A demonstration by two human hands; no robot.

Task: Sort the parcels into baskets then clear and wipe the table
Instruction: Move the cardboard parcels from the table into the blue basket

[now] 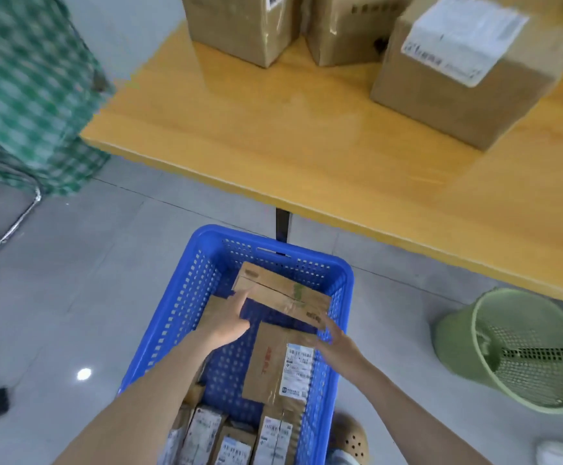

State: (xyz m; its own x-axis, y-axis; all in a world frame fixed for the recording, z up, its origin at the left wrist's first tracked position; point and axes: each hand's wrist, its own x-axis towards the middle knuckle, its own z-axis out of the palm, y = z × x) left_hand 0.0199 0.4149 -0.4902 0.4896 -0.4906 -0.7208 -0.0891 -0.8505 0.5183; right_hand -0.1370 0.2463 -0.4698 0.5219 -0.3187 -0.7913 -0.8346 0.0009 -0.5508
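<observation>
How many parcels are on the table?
3, at the far side of the table: a left box, a middle box beside it, and a large labelled box nearest on the right. Others may lie outside the frame.

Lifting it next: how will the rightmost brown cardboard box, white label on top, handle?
The brown cardboard box probably stays stiff: its faces look flat. Bulky, so likely two-handed. Its broad base on the wooden table suggests sliding, not tipping.
</observation>
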